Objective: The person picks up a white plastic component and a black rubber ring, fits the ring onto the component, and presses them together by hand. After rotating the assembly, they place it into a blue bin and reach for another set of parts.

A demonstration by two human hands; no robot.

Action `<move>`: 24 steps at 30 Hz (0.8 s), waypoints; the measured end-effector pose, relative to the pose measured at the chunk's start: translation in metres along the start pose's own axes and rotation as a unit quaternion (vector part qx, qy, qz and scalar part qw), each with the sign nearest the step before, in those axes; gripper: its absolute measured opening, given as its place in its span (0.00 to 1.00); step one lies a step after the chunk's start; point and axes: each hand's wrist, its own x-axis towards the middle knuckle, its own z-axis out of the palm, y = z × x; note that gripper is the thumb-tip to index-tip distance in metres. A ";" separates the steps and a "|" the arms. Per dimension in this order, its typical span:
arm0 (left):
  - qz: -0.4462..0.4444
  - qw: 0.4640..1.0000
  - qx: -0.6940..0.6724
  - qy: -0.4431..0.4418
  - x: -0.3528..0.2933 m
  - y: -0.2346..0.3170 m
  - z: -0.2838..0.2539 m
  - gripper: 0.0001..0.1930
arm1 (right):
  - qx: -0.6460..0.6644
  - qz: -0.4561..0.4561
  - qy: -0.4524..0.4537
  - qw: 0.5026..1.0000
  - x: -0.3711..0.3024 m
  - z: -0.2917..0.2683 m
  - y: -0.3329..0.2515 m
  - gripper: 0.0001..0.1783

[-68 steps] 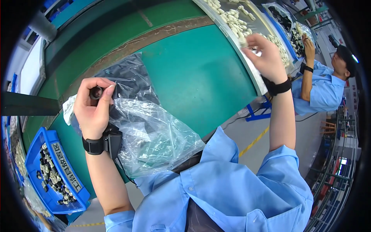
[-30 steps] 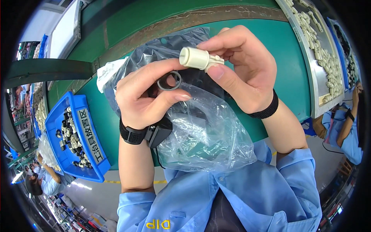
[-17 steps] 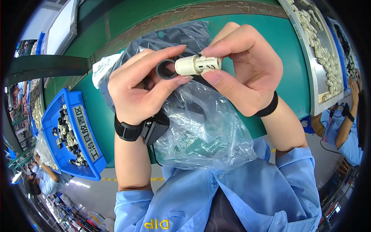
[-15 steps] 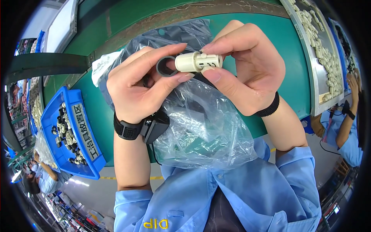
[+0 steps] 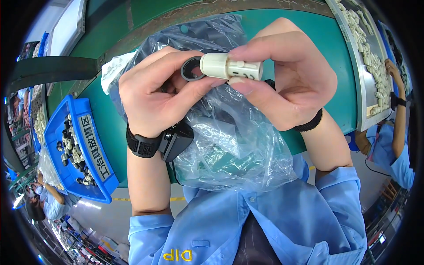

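My left hand point(image 5: 150, 95) is closed, with its thumb and fingers around a short black plastic ring point(image 5: 191, 70), whose open mouth faces up toward me. In a pinch between thumb and forefinger, my right hand point(image 5: 302, 79) holds a cream cylindrical plastic connector point(image 5: 236, 67) with raised ribs and dark marks. The connector lies almost level, its smooth end touching or right beside the ring and close to my left fingertips. Beneath both hands spreads a clear plastic bag point(image 5: 234, 145) with dark contents toward its far end; those are hard to make out.
A blue bin point(image 5: 104, 176) of black and cream small parts stands at left. Far right, a metal-edged tray point(image 5: 360, 101) holds many cream parts, with a co-worker's hand point(image 5: 393, 73) over it. The green table mat point(image 5: 327, 53) lies underneath. Another person works at far left.
The connector has shifted slightly right and turned a little in my right hand, which has also moved right. The ring faces up more. The co-worker's hand at right has moved farther over the tray.
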 end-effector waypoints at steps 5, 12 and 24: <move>0.014 0.999 0.026 -0.014 0.004 0.002 0.001 0.18 | -0.031 -0.041 -0.030 0.998 0.002 -0.003 0.000 0.18; 0.023 0.997 0.060 -0.040 0.003 0.000 -0.002 0.22 | -0.111 -0.031 -0.114 0.987 0.008 -0.008 -0.010 0.17; 0.032 0.999 0.008 -0.018 0.002 -0.006 -0.002 0.20 | -0.075 -0.070 -0.064 0.993 -0.004 0.006 0.009 0.18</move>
